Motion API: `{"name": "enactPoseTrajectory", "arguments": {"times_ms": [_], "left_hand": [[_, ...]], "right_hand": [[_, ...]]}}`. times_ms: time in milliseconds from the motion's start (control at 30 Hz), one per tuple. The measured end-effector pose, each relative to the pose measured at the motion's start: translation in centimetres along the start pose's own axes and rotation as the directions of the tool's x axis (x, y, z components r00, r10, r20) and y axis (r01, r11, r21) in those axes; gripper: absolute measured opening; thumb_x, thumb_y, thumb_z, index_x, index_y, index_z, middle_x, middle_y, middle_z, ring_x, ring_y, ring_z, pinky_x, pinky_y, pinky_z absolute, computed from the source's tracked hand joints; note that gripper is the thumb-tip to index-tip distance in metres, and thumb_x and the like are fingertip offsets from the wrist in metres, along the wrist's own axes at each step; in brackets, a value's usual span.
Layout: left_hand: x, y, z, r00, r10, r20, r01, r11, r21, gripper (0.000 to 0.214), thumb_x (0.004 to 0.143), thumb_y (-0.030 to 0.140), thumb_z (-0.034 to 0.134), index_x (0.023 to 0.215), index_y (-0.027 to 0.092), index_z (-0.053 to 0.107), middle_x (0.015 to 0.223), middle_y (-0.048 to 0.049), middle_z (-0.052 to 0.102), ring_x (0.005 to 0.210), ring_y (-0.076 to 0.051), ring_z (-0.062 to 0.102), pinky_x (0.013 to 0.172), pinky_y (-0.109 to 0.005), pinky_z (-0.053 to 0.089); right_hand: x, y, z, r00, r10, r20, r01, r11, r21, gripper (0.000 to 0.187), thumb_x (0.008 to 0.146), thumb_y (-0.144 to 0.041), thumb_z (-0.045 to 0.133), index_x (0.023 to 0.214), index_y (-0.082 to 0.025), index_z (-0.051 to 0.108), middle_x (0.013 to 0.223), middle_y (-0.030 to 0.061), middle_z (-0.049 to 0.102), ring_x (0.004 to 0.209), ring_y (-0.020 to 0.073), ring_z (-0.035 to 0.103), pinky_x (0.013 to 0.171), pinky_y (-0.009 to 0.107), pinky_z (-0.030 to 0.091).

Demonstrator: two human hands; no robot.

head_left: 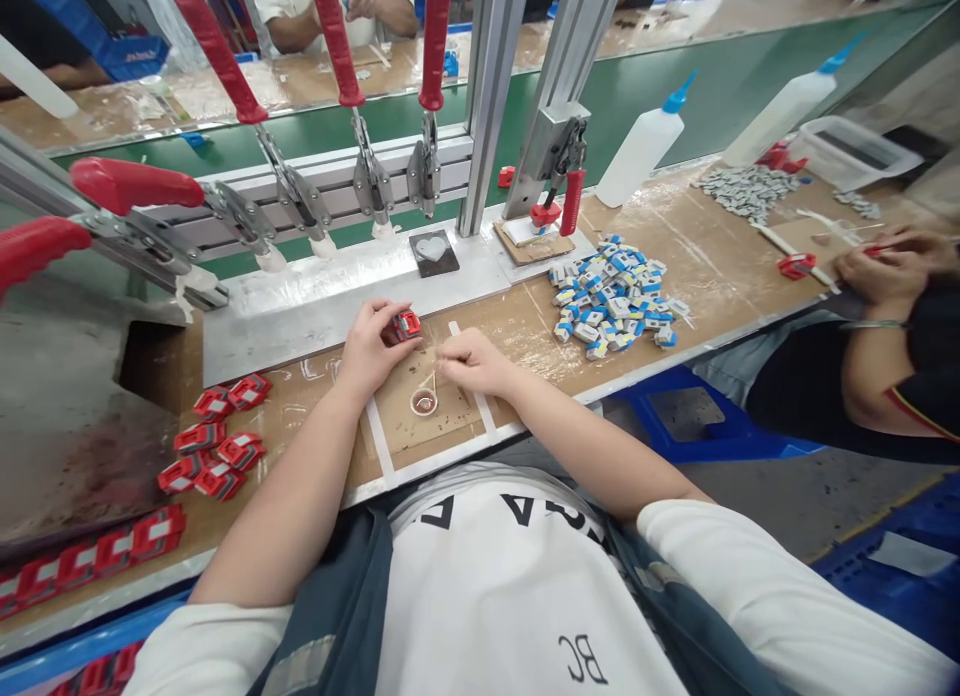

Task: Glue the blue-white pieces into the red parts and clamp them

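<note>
My left hand [371, 351] pinches a small red part [406, 325] between thumb and fingertips, holding it just above the bench at 12 o'clock of the cardboard pad [405, 431]. My right hand [472, 361] has its fingers pressed together on a thin stick [429, 381]. The stick slants down toward 7 o'clock, with its tip at or in the little cup [424, 404]; whether it is touching the cup I cannot tell. The cup sits on the pad, between my two wrists.

At 9 o'clock of my left hand lies a loose cluster of red parts [214, 446], and further out toward 8 o'clock there is a row of red parts [97, 551]. At 3 o'clock of my right hand, well apart, is a pile of blue-and-white pieces [615, 301]. At 12 o'clock is a metal plate [300, 311] with a dark heart tile [433, 249] on it, under red-handled toggle clamps [300, 191]. At 1 to 2 o'clock are two white squeeze bottles [645, 146]. A co-worker's hands [889, 266] work at far 3 o'clock.
</note>
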State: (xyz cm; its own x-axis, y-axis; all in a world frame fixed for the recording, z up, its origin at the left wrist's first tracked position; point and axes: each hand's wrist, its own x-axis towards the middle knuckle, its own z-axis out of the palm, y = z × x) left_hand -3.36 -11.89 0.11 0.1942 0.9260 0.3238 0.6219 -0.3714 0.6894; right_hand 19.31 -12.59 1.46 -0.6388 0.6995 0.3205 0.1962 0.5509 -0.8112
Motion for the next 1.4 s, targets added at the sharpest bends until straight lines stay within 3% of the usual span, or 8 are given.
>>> {"name": "enactPoseTrajectory", "arguments": {"times_ms": [100,200,300,533,833,1200,1333,1400], "left_hand": [[0.0,0.2,-0.3,0.999,-0.019,-0.042,0.016,0.997,-0.07,0.051,0.085,0.033,0.085,0.133,0.025,0.072,0.131,-0.0079,0.059,0.1,-0.019,0.069,0.089,-0.036,0.063],[0.1,0.3,-0.4,0.997,-0.02,-0.068,0.011,0.991,-0.132,0.05,0.085,0.035,0.085,0.132,0.025,0.072,0.136,-0.0086,0.059,0.101,-0.019,0.07,0.087,-0.035,0.064],[0.1,0.3,-0.2,0.997,-0.018,-0.08,0.005,0.988,-0.153,0.049,0.086,0.037,0.085,0.131,0.024,0.071,0.136,-0.0093,0.061,0.101,-0.019,0.07,0.085,-0.034,0.064],[-0.1,0.4,-0.1,0.999,0.014,-0.044,-0.021,0.988,-0.153,0.048,0.087,0.035,0.083,0.132,0.025,0.071,0.135,-0.0089,0.064,0.1,-0.019,0.069,0.088,-0.035,0.062],[-0.2,0.4,0.0,0.999,0.047,-0.001,-0.047,0.988,-0.144,0.05,0.085,0.026,0.084,0.133,0.024,0.071,0.135,-0.0094,0.064,0.116,-0.025,0.067,0.1,-0.04,0.058],[-0.2,0.4,0.2,0.996,0.088,-0.008,-0.088,0.983,-0.164,0.051,0.085,0.026,0.086,0.133,0.023,0.072,0.133,-0.0098,0.065,0.113,-0.024,0.068,0.099,-0.039,0.058],[-0.2,0.3,0.2,0.995,0.098,-0.005,-0.097,0.981,-0.168,0.052,0.084,0.026,0.087,0.133,0.022,0.072,0.132,-0.01,0.065,0.115,-0.025,0.067,0.102,-0.04,0.057],[-0.1,0.3,0.2,0.996,0.09,0.008,-0.088,0.981,-0.173,0.051,0.085,0.028,0.086,0.134,0.023,0.072,0.133,-0.0103,0.065,0.115,-0.025,0.067,0.101,-0.04,0.057]], "right_hand": [[-0.8,-1.2,0.5,0.984,-0.001,0.18,0.033,0.984,-0.174,0.034,0.09,-0.027,0.053,0.061,-0.022,0.035,0.057,-0.0037,0.038,0.058,0.0123,0.033,0.062,0.031,0.022],[-1.3,-2.0,0.2,0.993,0.052,0.107,-0.025,0.969,-0.245,0.037,0.093,-0.028,0.052,0.062,-0.022,0.033,0.058,-0.0034,0.038,0.059,0.0125,0.033,0.062,0.031,0.022],[-1.9,-2.6,-0.6,0.998,0.046,0.046,-0.038,0.984,-0.175,0.042,0.095,-0.03,0.049,0.061,-0.023,0.025,0.056,-0.0046,0.03,0.057,0.0117,0.031,0.061,0.03,0.023],[-2.7,-3.5,-0.5,0.992,0.093,0.089,-0.087,0.994,-0.072,0.04,0.088,-0.024,0.05,0.059,-0.023,0.022,0.057,-0.0053,0.021,0.054,0.0096,0.024,0.058,0.031,0.021],[-2.6,-2.2,0.9,0.979,0.169,0.115,-0.156,0.981,-0.12,0.04,0.084,-0.026,0.052,0.056,-0.023,0.024,0.056,-0.0056,0.021,0.054,0.0088,0.022,0.057,0.031,0.019],[-2.3,-2.5,0.8,0.978,0.158,0.137,-0.154,0.987,-0.042,0.037,0.081,-0.027,0.051,0.057,-0.023,0.023,0.057,-0.0056,0.022,0.054,0.0079,0.022,0.056,0.03,0.018],[-2.2,-2.5,0.3,0.982,0.168,0.085,-0.175,0.981,0.079,0.038,0.081,-0.027,0.052,0.056,-0.023,0.024,0.057,-0.0057,0.021,0.054,0.0077,0.021,0.055,0.029,0.018],[-2.1,-2.1,0.1,0.981,0.195,-0.023,-0.188,0.968,0.169,0.039,0.083,-0.028,0.053,0.054,-0.023,0.028,0.055,-0.0055,0.025,0.053,0.0081,0.024,0.055,0.028,0.021]]}}
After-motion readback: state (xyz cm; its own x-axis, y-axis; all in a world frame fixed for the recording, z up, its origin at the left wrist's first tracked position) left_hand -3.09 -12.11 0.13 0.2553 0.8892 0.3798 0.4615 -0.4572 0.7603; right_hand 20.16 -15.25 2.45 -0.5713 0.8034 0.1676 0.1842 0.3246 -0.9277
